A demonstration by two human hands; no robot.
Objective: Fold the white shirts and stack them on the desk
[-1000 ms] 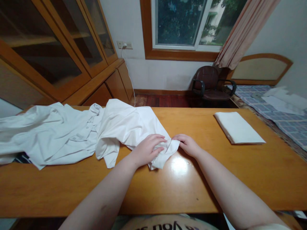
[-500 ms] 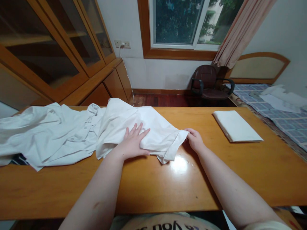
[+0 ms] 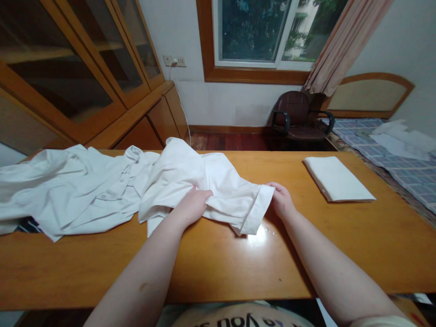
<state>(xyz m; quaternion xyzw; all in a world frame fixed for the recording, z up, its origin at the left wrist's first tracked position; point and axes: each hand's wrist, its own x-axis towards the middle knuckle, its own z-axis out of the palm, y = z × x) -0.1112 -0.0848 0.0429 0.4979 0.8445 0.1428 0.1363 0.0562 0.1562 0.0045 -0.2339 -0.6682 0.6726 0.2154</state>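
Observation:
A crumpled white shirt (image 3: pixel 102 190) sprawls over the left half of the wooden table (image 3: pixel 340 245). One short sleeve (image 3: pixel 238 200) stretches toward the middle. My left hand (image 3: pixel 190 206) is closed on a fold of the sleeve near its middle. At the hemmed end of the sleeve, my right hand (image 3: pixel 281 200) pinches the cuff edge. The sleeve is pulled fairly flat between the two hands.
A folded white cloth (image 3: pixel 335 179) lies at the table's far right. Wooden cabinets with glass doors (image 3: pixel 68 77) stand to the left. Behind the table are a dark armchair (image 3: pixel 299 118), a window and a bed with a checked cover (image 3: pixel 402 159).
My left hand went from bunching the cuff to lying flat on the sleeve, then closed on a fold. My right hand pulled the cuff rightward, stretching the sleeve out.

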